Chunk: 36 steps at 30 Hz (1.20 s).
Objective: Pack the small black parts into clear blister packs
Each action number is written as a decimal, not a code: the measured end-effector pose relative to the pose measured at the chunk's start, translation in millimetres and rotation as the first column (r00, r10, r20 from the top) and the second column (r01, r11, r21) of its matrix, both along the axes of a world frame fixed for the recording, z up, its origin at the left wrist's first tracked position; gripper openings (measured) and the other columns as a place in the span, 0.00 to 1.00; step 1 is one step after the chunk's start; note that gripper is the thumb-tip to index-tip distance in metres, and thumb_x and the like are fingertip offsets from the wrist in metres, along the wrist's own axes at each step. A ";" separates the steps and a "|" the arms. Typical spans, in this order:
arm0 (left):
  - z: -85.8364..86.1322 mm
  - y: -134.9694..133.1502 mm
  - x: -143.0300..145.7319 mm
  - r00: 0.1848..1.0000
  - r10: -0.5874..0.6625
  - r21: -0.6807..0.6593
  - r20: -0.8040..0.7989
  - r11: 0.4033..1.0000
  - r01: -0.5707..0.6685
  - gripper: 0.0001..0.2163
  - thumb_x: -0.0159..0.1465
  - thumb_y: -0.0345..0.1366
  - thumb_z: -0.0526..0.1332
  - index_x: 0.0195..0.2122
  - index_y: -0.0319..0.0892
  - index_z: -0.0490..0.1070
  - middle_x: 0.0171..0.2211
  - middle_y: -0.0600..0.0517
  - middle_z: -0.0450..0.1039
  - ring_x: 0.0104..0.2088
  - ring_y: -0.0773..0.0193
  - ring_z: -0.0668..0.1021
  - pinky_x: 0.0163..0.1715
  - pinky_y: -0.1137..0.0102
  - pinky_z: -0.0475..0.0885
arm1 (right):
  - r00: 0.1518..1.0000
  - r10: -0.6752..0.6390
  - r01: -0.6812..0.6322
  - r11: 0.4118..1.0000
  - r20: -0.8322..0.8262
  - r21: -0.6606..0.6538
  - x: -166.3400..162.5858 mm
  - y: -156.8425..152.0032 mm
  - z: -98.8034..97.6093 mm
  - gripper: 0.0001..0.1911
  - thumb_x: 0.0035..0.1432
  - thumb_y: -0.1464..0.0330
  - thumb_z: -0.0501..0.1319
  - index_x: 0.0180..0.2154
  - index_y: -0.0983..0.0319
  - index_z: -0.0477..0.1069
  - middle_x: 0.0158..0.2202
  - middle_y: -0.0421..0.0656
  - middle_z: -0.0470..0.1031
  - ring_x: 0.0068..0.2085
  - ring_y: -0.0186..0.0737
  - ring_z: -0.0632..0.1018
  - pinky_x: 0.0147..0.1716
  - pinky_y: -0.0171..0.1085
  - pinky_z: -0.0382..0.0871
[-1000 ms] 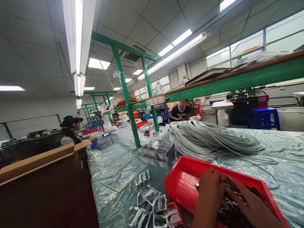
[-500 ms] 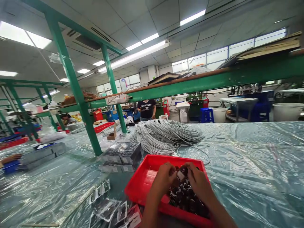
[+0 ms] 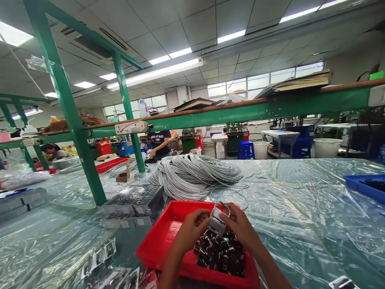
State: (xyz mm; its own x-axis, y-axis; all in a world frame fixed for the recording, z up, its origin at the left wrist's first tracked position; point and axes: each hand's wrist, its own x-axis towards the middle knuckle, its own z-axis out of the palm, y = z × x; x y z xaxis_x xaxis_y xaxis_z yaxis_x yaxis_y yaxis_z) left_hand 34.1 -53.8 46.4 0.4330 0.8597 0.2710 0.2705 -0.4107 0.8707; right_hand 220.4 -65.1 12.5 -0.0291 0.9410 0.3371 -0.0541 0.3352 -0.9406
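My left hand [image 3: 192, 227] and my right hand [image 3: 238, 225] are raised over a red plastic tray [image 3: 156, 245]. Between their fingertips is a small white-and-grey boxy piece [image 3: 217, 220] with a thin curved part at its top right; its exact kind is unclear. The left fingers pinch its left side, while the right thumb presses on its face. Below the hands, a heap of small dark shiny cylindrical parts [image 3: 221, 253] fills the tray's right half.
Behind the tray lies a large coil of grey cable [image 3: 192, 174]. Stacked grey boxes [image 3: 132, 204] stand to its left, near a green post [image 3: 81, 152]. Flat clear packages [image 3: 117, 279] lie front left. A blue tray [image 3: 361, 185] sits at right. A person [image 3: 159, 142] stands beyond the table.
The view has swung right, bringing the blue tray into sight. My hands have lifted slightly off the heap, and the white-and-grey piece now shows more fully between them.
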 end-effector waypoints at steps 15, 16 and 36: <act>-1.0 -3.9 -4.0 0.979 -0.082 -0.111 0.186 0.988 0.104 0.13 0.63 0.47 0.60 0.35 0.41 0.72 0.29 0.55 0.70 0.30 0.66 0.70 0.30 0.73 0.63 | 0.996 0.072 -0.079 0.990 -0.060 -0.119 -10.8 -6.1 -0.1 0.27 0.54 0.53 0.65 0.51 0.59 0.68 0.27 0.39 0.75 0.26 0.40 0.76 0.21 0.36 0.70; -2.8 -3.6 -2.4 0.970 -0.089 -0.134 0.225 0.983 0.121 0.13 0.62 0.47 0.61 0.35 0.41 0.72 0.29 0.55 0.69 0.29 0.67 0.69 0.30 0.74 0.63 | 0.987 0.093 -0.112 0.982 -0.130 -0.151 -11.4 -5.1 -1.9 0.29 0.54 0.52 0.65 0.53 0.59 0.67 0.27 0.39 0.75 0.26 0.41 0.76 0.23 0.37 0.71; -15.1 3.7 6.1 0.988 0.072 -0.117 0.139 0.992 -0.056 0.15 0.59 0.49 0.62 0.29 0.40 0.74 0.25 0.54 0.72 0.29 0.63 0.73 0.31 0.71 0.66 | 0.848 -0.265 0.167 0.955 0.458 0.243 -1.2 -4.3 -0.1 0.13 0.60 0.60 0.58 0.30 0.61 0.75 0.28 0.43 0.77 0.29 0.43 0.76 0.31 0.39 0.68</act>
State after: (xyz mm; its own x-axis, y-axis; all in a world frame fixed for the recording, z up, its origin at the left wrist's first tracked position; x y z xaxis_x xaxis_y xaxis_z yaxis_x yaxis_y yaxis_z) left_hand 40.1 -50.1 31.3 0.3401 0.9129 0.2259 0.1629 -0.2937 0.9419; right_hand 219.3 -69.4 12.4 -0.0366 0.8630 0.5038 0.4826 0.4567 -0.7473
